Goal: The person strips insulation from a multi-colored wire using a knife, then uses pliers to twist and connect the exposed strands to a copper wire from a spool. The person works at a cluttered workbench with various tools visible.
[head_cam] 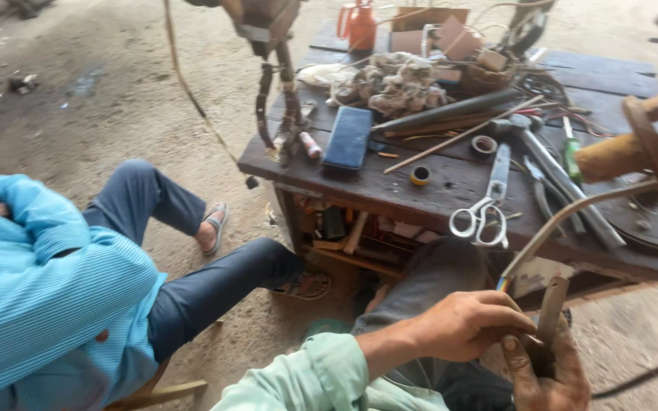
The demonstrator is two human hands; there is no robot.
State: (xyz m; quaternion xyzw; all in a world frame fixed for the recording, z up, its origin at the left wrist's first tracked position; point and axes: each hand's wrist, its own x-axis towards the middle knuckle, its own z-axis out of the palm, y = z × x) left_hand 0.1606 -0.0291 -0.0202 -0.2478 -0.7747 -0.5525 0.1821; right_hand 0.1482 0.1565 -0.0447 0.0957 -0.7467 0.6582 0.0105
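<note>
I see my left hand at about five o'clock in the view, its fingers pinched together on a thin cable that curves up toward two o'clock. My right hand sits just below it at the bottom edge, fingers wrapped around a short brown tube that stands nearly upright; the cable's coloured end lies just beside the tube's top. Above the hands, from twelve to three o'clock, stands a dark wooden desk crowded with tools. White-handled scissors lie near its front edge, a blue case at eleven o'clock from them, and a small yellow tape roll between the two. A red jug stands at the far edge, at twelve o'clock. At nine o'clock another person sits in a blue striped shirt and dark trousers, legs stretched toward the desk, one sandal on the dirt floor.
</note>
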